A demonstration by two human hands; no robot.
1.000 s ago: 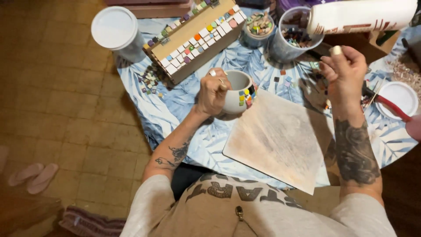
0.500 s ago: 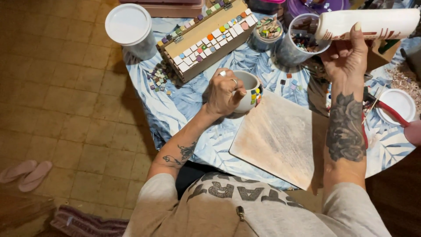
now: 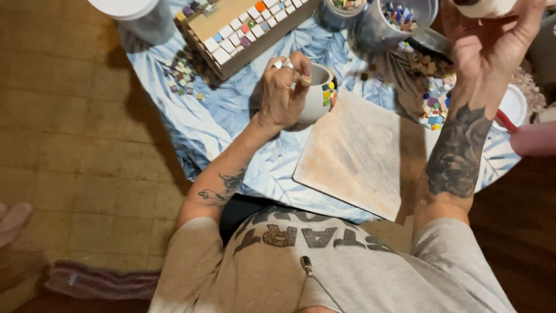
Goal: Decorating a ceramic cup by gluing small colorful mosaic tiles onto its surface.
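Head view, looking down over the chest. Nearest on the worktop (image 3: 174, 124), which has a blue leaf-print cloth, lies a bare pale board (image 3: 353, 153), flat, no tiles on it. Just beyond its far-left corner sits the white mug (image 3: 315, 95), touching or just off the board, cannot tell which. The left hand (image 3: 284, 93) is closed around the mug's rim and side, gripping it. The mug has a small patch of coloured tiles (image 3: 329, 93) on the side facing the board; the rest of its visible wall is plain white, so by my read the tiling is barely started and most of the surface is left.

The right hand (image 3: 483, 43) is raised at the top right, fingers curled around a white bottle (image 3: 483, 6), mostly cut off by the frame edge; nozzle not visible. Below it a loose heap of mixed tiles (image 3: 434, 98) lies on the cloth, a smaller scatter (image 3: 182, 72) far left.

Farther back: a long box (image 3: 243, 29) with rows of tiles already stuck along its top, looks well advanced, and a clear tub (image 3: 394, 23) of spare tiles.
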